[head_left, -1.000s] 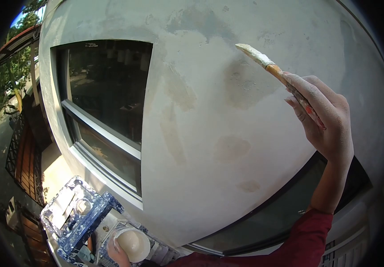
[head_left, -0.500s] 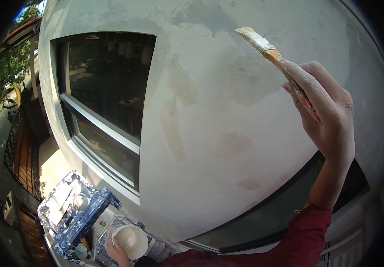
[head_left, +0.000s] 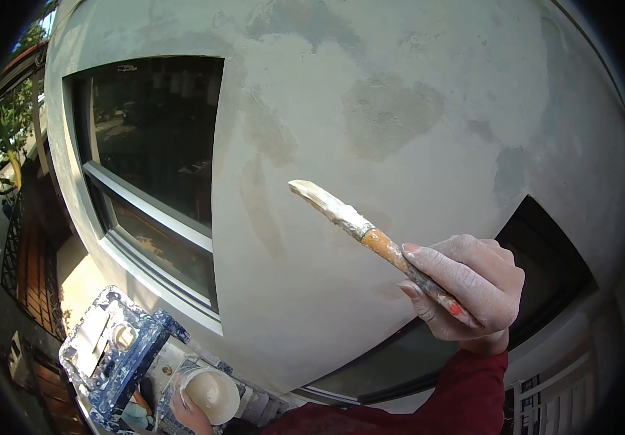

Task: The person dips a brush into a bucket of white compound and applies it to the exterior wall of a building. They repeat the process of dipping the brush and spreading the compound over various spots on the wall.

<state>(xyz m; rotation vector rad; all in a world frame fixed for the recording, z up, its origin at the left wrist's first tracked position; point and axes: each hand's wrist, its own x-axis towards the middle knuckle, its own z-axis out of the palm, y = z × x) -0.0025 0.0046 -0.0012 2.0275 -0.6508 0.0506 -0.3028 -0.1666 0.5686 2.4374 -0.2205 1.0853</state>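
My right hand (head_left: 468, 283), dusted with white, is closed around the wooden handle of a paintbrush (head_left: 381, 246). The brush points up and to the left, its bristles coated in thick off-white paint, apart from the wall (head_left: 341, 290) behind it. At the bottom, my left hand (head_left: 188, 412) grips the side of a white bucket (head_left: 212, 396) that holds pale paint. Part of that hand is cut off by the frame's lower edge. Patches of darker, damp-looking colour mark the grey-white wall.
A paint-splattered blue ladder top (head_left: 135, 370) stands beside the bucket, carrying a small cup (head_left: 124, 336) and a flat white piece (head_left: 89, 335). A sliding window (head_left: 156, 145) is set in the wall at left. Another dark window (head_left: 544, 254) lies behind my right arm.
My right hand has come down and to the left with the paintbrush, from high by the wall to lower in view. My left hand still holds the bucket. The view has shifted slightly.
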